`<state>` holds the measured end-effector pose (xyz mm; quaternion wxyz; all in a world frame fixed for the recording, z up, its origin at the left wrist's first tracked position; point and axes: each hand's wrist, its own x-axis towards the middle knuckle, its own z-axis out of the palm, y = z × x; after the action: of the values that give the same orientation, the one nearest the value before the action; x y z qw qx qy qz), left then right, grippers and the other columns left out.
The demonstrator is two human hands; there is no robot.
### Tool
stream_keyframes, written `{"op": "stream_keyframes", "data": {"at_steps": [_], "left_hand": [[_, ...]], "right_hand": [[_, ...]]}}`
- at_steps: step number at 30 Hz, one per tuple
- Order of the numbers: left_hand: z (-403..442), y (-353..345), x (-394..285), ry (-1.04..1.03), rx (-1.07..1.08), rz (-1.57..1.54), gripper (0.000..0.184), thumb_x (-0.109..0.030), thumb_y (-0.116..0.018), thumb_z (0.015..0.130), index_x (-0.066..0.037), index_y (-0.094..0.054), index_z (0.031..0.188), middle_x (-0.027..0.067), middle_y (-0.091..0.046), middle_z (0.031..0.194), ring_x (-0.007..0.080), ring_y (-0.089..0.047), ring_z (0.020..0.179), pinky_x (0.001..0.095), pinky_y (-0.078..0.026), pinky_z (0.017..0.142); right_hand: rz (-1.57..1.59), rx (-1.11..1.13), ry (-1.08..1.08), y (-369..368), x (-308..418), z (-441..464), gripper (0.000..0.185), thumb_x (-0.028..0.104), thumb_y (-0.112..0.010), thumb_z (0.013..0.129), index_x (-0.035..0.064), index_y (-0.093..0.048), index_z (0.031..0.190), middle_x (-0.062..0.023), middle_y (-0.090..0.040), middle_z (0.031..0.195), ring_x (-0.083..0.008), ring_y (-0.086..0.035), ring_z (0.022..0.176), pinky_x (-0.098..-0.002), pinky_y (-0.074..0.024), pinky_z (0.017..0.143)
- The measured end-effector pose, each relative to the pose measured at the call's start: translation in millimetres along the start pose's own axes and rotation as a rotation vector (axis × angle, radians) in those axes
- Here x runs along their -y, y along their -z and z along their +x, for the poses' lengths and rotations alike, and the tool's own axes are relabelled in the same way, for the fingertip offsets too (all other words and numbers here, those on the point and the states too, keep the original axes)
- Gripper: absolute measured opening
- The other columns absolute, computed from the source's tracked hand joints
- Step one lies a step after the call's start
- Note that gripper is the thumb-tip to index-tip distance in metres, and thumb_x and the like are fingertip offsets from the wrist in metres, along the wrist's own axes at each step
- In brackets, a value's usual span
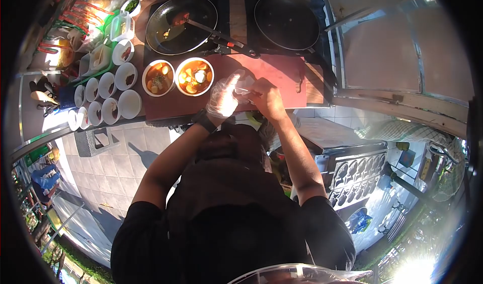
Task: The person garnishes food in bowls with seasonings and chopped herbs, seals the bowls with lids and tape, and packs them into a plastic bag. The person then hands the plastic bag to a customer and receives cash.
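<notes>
Over the red board [289,90], my left hand [223,97] wears a clear plastic glove, its fingers near my right hand. My bare right hand [266,98] has its fingers pinched together at a small, pale, thin item that I cannot make out. A clear plastic piece [244,83] shows between the hands. Left of them stand two white bowls of orange-red soup, one [195,77] with a white topping, the other [158,78] with green flecks. What my left fingers hold, if anything, is hidden by glare.
Behind the board are a pan [166,20] with a utensil [216,32] across it and a second dark pan [287,20]. Several white cups [130,104] stand at the left, near a green tray [106,30] with containers. A window frame [402,105] is at the right.
</notes>
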<state>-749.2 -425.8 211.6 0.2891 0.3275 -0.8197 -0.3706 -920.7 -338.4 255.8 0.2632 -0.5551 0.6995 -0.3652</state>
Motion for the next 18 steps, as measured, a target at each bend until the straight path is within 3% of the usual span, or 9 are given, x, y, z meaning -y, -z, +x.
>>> {"op": "stream_keyframes", "data": {"at_steps": [6,9,11,15,18], "left_hand": [[-2,0,2,0.023,0.073,0.119,0.076,-0.025,-0.095,0.072,-0.008,-0.062,0.138,0.0139,-0.074,0.122,0.0358,-0.071,0.109,0.0446,-0.057,0.091],[2,8,-11,-0.04,0.078,0.05,0.074,-0.027,-0.094,0.073,-0.009,-0.063,0.138,0.0126,-0.076,0.115,0.0355,-0.071,0.101,0.0456,-0.057,0.086],[1,4,-7,-0.013,0.054,-0.007,0.074,-0.027,-0.094,0.073,-0.01,-0.063,0.138,0.013,-0.076,0.113,0.0351,-0.072,0.098,0.0458,-0.057,0.085],[1,8,-12,-0.02,0.051,0.077,0.078,-0.024,-0.096,0.07,-0.01,-0.062,0.139,0.0136,-0.076,0.111,0.035,-0.073,0.097,0.0456,-0.058,0.085],[0,2,-4,-0.062,0.011,-0.03,0.078,-0.024,-0.096,0.07,-0.009,-0.062,0.139,0.0137,-0.077,0.112,0.0345,-0.074,0.097,0.0452,-0.058,0.085]], "right_hand": [[0.187,0.084,-0.027,5,2,3,0.022,0.001,-0.081,0.081,0.0015,-0.077,0.102,-0.0121,-0.071,0.095,-0.026,-0.074,0.082,-0.0379,-0.0574,0.074],[-0.022,0.161,-0.215,13,16,6,0.019,0.003,-0.08,0.084,0.0019,-0.076,0.102,-0.0124,-0.07,0.094,-0.026,-0.073,0.081,-0.0378,-0.0571,0.074],[0.015,0.068,-0.087,6,12,3,0.019,0.005,-0.08,0.085,0.0023,-0.075,0.104,-0.0129,-0.068,0.091,-0.0257,-0.072,0.08,-0.0378,-0.0567,0.074],[0.029,0.035,-0.053,0,6,2,0.021,0.006,-0.08,0.086,0.0019,-0.074,0.106,-0.0129,-0.068,0.092,-0.0266,-0.071,0.08,-0.0378,-0.057,0.074],[0.148,0.008,0.06,0,1,2,0.023,0.006,-0.08,0.088,0.0015,-0.073,0.109,-0.0117,-0.068,0.093,-0.0257,-0.071,0.081,-0.0366,-0.0569,0.075]]}}
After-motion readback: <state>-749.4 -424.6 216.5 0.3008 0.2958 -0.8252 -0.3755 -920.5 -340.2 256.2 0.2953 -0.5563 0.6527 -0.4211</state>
